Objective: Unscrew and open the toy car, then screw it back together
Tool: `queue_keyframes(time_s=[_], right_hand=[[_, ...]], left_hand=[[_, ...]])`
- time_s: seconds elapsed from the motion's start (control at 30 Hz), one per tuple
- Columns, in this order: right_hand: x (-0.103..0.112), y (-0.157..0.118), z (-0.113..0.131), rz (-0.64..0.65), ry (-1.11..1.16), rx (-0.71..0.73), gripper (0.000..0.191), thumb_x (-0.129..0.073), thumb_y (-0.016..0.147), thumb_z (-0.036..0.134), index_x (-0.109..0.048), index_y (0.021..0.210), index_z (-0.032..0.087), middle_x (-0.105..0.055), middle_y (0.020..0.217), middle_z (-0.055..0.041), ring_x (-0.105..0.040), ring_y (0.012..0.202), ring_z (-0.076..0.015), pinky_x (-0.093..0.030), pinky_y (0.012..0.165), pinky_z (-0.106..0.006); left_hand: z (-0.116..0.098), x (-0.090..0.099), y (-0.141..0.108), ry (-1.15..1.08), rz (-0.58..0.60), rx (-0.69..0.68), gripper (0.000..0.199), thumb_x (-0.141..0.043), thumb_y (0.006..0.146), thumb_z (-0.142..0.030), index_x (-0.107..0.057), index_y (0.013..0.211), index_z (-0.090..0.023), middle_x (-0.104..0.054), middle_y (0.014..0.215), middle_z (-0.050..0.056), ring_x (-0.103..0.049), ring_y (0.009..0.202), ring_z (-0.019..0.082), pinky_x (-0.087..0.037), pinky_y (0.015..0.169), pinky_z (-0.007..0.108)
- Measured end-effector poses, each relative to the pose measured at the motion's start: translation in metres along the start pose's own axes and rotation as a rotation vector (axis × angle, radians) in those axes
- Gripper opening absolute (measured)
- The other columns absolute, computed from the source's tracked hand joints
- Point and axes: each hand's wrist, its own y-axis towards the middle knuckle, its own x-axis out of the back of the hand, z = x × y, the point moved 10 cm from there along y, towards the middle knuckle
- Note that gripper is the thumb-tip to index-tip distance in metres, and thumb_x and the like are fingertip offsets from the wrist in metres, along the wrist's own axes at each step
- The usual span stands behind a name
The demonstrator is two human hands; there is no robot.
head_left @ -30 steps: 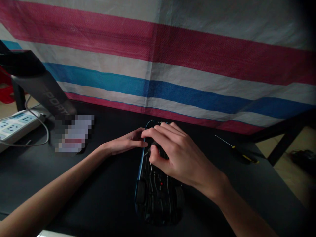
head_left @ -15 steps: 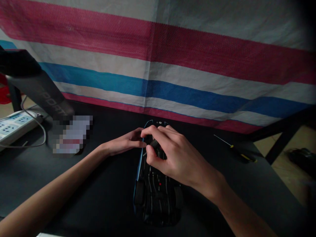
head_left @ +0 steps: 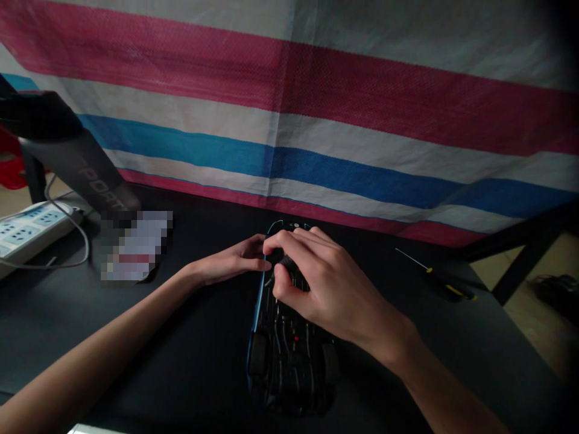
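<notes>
A toy car lies upside down on the dark table, its black underside up and a blue edge of the body showing along the left. My left hand grips the car's far left side, thumb stretched over the edge and fingertips partly hidden. Above the far part of the underside, my right hand is curled around a small black ribbed wheel. A thin metal pin pokes out near the wheel, and the palm hides much of that area. I cannot tell whether the wheel is attached.
A screwdriver with a black and yellow handle lies to the right. On the left are a blurred-out flat object, a grey bottle and a white power strip with a cable. Striped sheeting hangs behind the table.
The whole view has shifted slightly, moving everything a little to the right. My right thumb sits slightly farther from my left thumb; both hands otherwise keep their places at the car.
</notes>
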Motion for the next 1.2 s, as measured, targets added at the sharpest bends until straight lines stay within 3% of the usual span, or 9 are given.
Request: queue_keyframes(time_s=[0.1,0.2,0.33,0.47,0.6,0.7,0.83,1.0,1.2], right_hand=[[-0.001,0.0,-0.001,0.011,-0.016,-0.016,0.015,-0.048,0.1,0.021,-0.062,0.101,0.018,-0.069,0.089,-0.0039,-0.059,0.08,-0.019,-0.045,0.082,-0.036],[-0.001,0.001,0.004,0.009,0.002,0.032,0.015,-0.052,0.094,0.015,-0.062,0.106,0.017,-0.069,0.097,-0.0053,-0.059,0.093,-0.0209,-0.044,0.089,-0.037],[-0.004,0.0,0.0,0.026,-0.02,0.003,0.015,-0.048,0.101,0.022,-0.063,0.101,0.019,-0.066,0.083,-0.0025,-0.059,0.079,-0.0187,-0.046,0.082,-0.035],[-0.001,-0.001,0.0,0.004,0.001,0.014,0.015,-0.051,0.097,0.018,-0.061,0.108,0.019,-0.07,0.097,-0.005,-0.061,0.091,-0.0206,-0.046,0.089,-0.037],[-0.003,-0.001,-0.002,0.021,0.008,-0.01,0.014,-0.049,0.102,0.022,-0.062,0.107,0.02,-0.071,0.093,-0.0036,-0.062,0.084,-0.0188,-0.048,0.085,-0.036],[-0.002,-0.001,0.005,0.01,0.02,0.048,0.018,-0.051,0.097,0.016,-0.06,0.113,0.019,-0.07,0.105,-0.0058,-0.062,0.098,-0.0213,-0.046,0.094,-0.039],[-0.003,0.0,0.004,0.01,0.001,0.035,0.014,-0.05,0.102,0.024,-0.062,0.107,0.019,-0.07,0.091,-0.0039,-0.061,0.084,-0.0196,-0.047,0.086,-0.038],[-0.001,0.0,0.007,-0.013,0.034,0.071,0.016,-0.052,0.097,0.015,-0.06,0.111,0.018,-0.069,0.105,-0.007,-0.06,0.1,-0.0223,-0.046,0.094,-0.04],[0.002,0.001,0.006,-0.01,0.063,0.067,0.014,-0.05,0.102,0.02,-0.062,0.109,0.019,-0.07,0.1,-0.0048,-0.062,0.093,-0.0195,-0.047,0.091,-0.038]], left_hand=[[0.003,0.002,0.0,-0.042,-0.027,0.017,0.038,-0.069,0.089,-0.025,-0.055,0.124,-0.018,-0.066,0.12,0.009,-0.056,0.126,0.027,-0.039,0.11,0.046],[0.005,0.001,0.0,-0.051,-0.015,0.02,0.04,-0.069,0.088,-0.024,-0.054,0.125,-0.017,-0.065,0.123,0.009,-0.057,0.125,0.027,-0.04,0.109,0.046],[0.005,0.007,0.0,-0.065,-0.045,-0.001,0.044,-0.073,0.085,-0.024,-0.054,0.125,-0.021,-0.064,0.123,0.006,-0.056,0.124,0.025,-0.04,0.109,0.043],[0.009,0.008,0.0,-0.055,-0.044,0.018,0.042,-0.072,0.086,-0.024,-0.054,0.124,-0.02,-0.065,0.121,0.007,-0.056,0.124,0.026,-0.04,0.108,0.042],[0.008,0.009,-0.001,-0.064,-0.053,0.003,0.043,-0.074,0.086,-0.024,-0.054,0.124,-0.02,-0.064,0.12,0.007,-0.057,0.12,0.025,-0.041,0.105,0.04],[0.009,0.01,-0.001,-0.034,-0.059,0.019,0.041,-0.073,0.087,-0.025,-0.055,0.123,-0.019,-0.063,0.119,0.006,-0.058,0.116,0.023,-0.043,0.102,0.038],[0.008,0.011,-0.001,-0.069,-0.063,-0.006,0.043,-0.077,0.083,-0.026,-0.056,0.12,-0.021,-0.063,0.116,0.003,-0.058,0.115,0.023,-0.044,0.1,0.036],[0.01,0.011,0.0,-0.022,-0.06,0.03,0.039,-0.075,0.085,-0.026,-0.058,0.119,-0.019,-0.065,0.116,0.006,-0.059,0.114,0.025,-0.045,0.098,0.037],[0.0,0.006,0.001,-0.03,-0.07,-0.033,0.045,-0.077,0.083,-0.028,-0.058,0.122,-0.017,-0.064,0.122,0.008,-0.058,0.117,0.026,-0.046,0.098,0.036]])
